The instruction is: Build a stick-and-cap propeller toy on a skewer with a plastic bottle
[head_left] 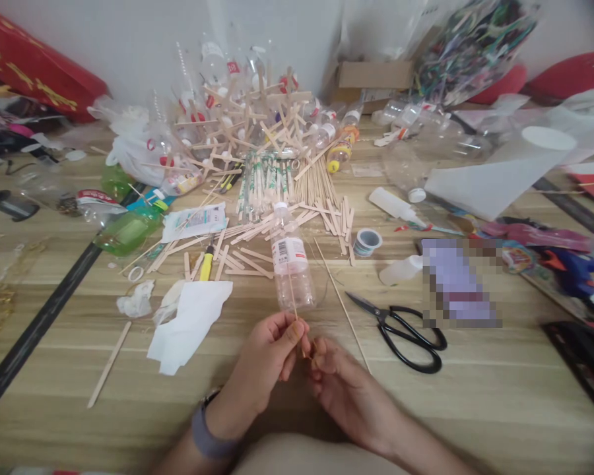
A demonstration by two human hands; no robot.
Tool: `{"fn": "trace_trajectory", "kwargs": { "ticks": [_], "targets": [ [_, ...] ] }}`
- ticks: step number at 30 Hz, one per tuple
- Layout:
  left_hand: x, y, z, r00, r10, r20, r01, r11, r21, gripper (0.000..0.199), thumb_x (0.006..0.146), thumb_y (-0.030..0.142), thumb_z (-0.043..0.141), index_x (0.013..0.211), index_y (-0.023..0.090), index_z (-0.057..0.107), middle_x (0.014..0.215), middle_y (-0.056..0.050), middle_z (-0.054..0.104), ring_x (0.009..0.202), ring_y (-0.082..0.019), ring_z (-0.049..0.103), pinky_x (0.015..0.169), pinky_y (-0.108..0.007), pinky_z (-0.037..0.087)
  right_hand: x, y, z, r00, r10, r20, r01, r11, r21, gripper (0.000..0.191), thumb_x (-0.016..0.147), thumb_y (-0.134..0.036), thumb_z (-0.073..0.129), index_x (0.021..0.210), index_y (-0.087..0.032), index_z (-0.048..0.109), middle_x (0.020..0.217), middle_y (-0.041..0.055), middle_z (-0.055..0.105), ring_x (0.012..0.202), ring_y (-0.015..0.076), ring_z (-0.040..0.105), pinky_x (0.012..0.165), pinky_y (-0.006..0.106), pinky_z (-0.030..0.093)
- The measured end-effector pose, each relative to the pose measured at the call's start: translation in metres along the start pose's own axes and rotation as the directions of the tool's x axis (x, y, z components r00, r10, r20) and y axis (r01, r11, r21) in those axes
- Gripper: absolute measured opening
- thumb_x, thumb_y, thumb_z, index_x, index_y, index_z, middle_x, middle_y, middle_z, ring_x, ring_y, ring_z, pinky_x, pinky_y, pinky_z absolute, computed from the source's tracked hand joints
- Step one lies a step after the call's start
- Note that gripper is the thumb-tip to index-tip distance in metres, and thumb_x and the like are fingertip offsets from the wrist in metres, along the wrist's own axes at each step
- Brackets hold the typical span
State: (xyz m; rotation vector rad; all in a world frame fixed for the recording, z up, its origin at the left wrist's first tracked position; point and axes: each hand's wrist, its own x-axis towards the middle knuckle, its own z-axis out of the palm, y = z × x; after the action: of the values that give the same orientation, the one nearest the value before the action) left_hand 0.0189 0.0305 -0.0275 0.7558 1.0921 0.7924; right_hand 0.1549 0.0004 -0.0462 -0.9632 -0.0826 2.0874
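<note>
My left hand (270,353), with a grey band at the wrist, pinches a thin wooden skewer (291,284) between thumb and fingers. The skewer points away from me, its far part in front of a clear plastic bottle (291,264) with a white label. Close beside it, my right hand (339,376) has its fingers closed near the skewer's lower end. What those fingers grip is too small and hidden to make out. Another skewer (344,307) lies on the table to the right of the bottle. Further right are black-handled scissors (406,333), blades apart.
Wooden sticks (247,260), a yellow cutter (206,264), white paper (191,323) and a green bottle (131,229) lie left and ahead. A heap of stick pieces and clear bottles (218,125) stands at the back. Rightward are a small cup (367,242) and a blue glue gun (577,267).
</note>
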Motion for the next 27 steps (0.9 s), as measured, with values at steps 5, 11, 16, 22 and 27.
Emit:
{"fn": "trace_trajectory", "kwargs": {
  "ticks": [5,11,16,22,27],
  "targets": [
    [0.001,-0.004,0.001,1.000,-0.025,-0.011,0.025,0.998,-0.053,0.035,0.078,0.047,0.066,0.069,0.015,0.054,0.059,0.006,0.053,0.035,-0.001,0.031,0.036,-0.018,0.016,0.000,-0.001,-0.006,0.985,-0.162,0.056,0.161,0.987,0.023,0.023,0.058,-0.018,0.081,0.060,-0.017,0.058,0.072,-0.0043,0.063,0.055,0.0052,0.046,0.057,0.019,0.040],
    [0.003,-0.006,0.001,0.998,-0.062,0.014,0.063,0.996,-0.059,0.035,0.079,0.047,0.064,0.070,0.015,0.055,0.050,0.006,0.050,0.037,-0.003,0.031,0.038,-0.019,0.017,0.000,0.002,-0.011,0.973,-0.072,0.218,0.094,0.991,-0.094,0.019,0.073,-0.027,0.073,0.068,-0.017,0.058,0.062,-0.0058,0.061,0.031,0.0002,0.033,0.034,0.016,0.020],
    [0.003,-0.007,-0.002,0.995,-0.081,-0.053,0.079,0.996,-0.029,0.037,0.074,0.050,0.068,0.072,0.016,0.053,0.057,0.007,0.053,0.036,-0.002,0.032,0.036,-0.018,0.018,-0.005,-0.011,-0.006,0.971,-0.031,0.236,0.079,0.977,-0.197,0.019,0.080,-0.033,0.066,0.072,-0.017,0.060,0.067,-0.0028,0.065,0.028,-0.0006,0.036,0.031,0.016,0.017],
    [-0.004,-0.002,-0.006,0.988,-0.154,0.023,0.155,0.987,-0.035,0.029,0.071,0.041,0.069,0.072,0.016,0.052,0.057,0.006,0.054,0.034,-0.001,0.032,0.034,-0.018,0.017,-0.005,-0.035,-0.007,0.980,-0.091,0.178,0.174,0.825,-0.538,0.012,0.075,-0.024,0.060,0.067,-0.018,0.067,0.041,-0.0072,0.051,0.029,0.0018,0.026,0.032,0.015,0.014],
    [-0.007,0.002,-0.004,0.977,-0.208,0.040,0.212,0.971,-0.112,0.021,0.066,0.031,0.067,0.073,0.017,0.053,0.053,0.007,0.052,0.034,-0.001,0.028,0.036,-0.017,0.013,-0.004,-0.046,-0.007,0.959,-0.050,0.278,0.275,0.400,-0.874,0.020,0.075,-0.017,0.056,0.073,-0.019,0.076,0.047,-0.0051,0.054,0.037,0.0063,0.046,0.038,0.017,0.031]
  ]
}}
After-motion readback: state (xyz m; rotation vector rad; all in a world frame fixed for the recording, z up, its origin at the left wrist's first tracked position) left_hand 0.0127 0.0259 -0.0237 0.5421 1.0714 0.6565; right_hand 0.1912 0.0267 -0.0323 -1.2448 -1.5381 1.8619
